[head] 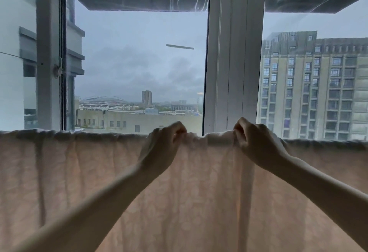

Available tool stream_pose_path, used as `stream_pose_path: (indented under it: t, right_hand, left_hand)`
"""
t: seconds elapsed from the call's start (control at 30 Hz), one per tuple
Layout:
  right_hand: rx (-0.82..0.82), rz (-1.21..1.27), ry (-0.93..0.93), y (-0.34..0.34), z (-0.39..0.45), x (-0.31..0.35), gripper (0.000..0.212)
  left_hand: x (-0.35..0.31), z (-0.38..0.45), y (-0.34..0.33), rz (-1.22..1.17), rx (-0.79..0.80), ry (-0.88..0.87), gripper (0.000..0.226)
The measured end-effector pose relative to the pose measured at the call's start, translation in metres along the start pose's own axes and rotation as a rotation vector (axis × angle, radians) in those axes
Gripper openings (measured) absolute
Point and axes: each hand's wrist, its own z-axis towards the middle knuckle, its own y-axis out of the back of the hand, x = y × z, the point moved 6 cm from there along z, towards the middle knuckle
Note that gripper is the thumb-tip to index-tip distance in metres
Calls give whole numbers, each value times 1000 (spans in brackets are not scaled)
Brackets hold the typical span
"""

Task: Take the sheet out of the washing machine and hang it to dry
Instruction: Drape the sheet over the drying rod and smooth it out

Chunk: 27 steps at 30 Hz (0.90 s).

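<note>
The left hand (162, 146) is curled tight on the top fold of the pale pink, faintly patterned cotton sheet (83, 172), thumb and fingers pinching a small bunch of cloth at the upper edge. Its bare forearm rises from the lower left corner, slanting up and to the right, wrist bent slightly forward. The sheet hangs draped across the whole width of the view — its gathered top edge runs level from the left border to the right, and what carries it is hidden under the fold. Near by, the right hand (253, 142) also pinches the top edge, knuckles up, fingers curled over the cloth; its forearm comes in from the lower right. Between the two hands the fabric puckers. Behind stands a white-framed window (233, 52), with grey sky and a tall apartment block (318, 84) outside.
</note>
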Motion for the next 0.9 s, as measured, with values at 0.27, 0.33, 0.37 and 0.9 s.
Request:
stream_pose_path:
  t: [0.27, 0.33, 0.37, 0.9]
  right_hand:
    - [60, 50, 121, -4, -2, 20, 13]
    - [63, 61, 192, -9, -2, 29, 17]
    - [64, 53, 216, -13, -2, 33, 18]
    - [46, 108, 192, -32, 8, 67, 18]
  left_hand:
    - [10, 2, 21, 67, 32, 36, 16]
    - [32, 0, 34, 141, 64, 107, 19]
    - [44, -1, 39, 167, 91, 138, 20]
    - [64, -7, 52, 65, -87, 89, 7]
